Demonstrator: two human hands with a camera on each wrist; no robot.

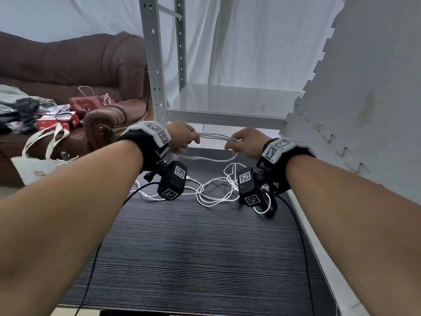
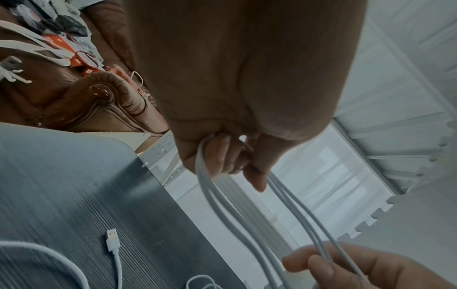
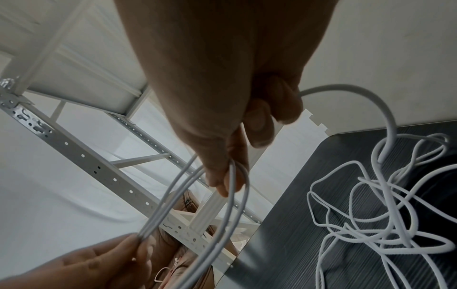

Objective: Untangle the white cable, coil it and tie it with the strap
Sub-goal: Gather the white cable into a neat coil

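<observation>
Several loops of the white cable [image 1: 216,136] are stretched between my two hands above the far edge of the black table [image 1: 193,247]. My left hand [image 1: 184,137] grips one end of the loops, its fingers [image 2: 220,156] curled round the strands [image 2: 291,205]. My right hand [image 1: 243,142] pinches the other end, where the strands [image 3: 232,187] bend round its fingers [image 3: 222,176]. The remaining cable [image 1: 216,190] lies tangled on the table [image 3: 371,205]. Its USB plug [image 2: 112,241] rests on the tabletop. I see no strap.
A grey metal shelf rack [image 1: 164,87] stands just behind the table. A grey foam-mat wall [image 1: 364,110] closes the right side. A brown sofa [image 1: 79,65] with bags and boxes is at the left. A black cord [image 1: 91,270] runs off the table's near edge.
</observation>
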